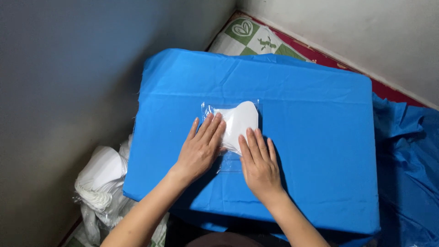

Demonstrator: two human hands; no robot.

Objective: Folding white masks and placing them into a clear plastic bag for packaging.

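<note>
A white face mask (242,121) lies inside a clear plastic sleeve (228,162) in the middle of a table covered with blue cloth (315,137). My left hand (201,148) lies flat on the left part of the sleeve, fingers spread and touching the mask's edge. To its right, my right hand (259,162) presses palm down on the sleeve's lower right part, fingertips on the mask. Neither hand grips anything.
A pile of white masks in clear plastic (103,183) sits on the floor at the table's left. More crumpled blue cloth (407,155) lies to the right. A green and white checked mat (249,39) and walls border the far side.
</note>
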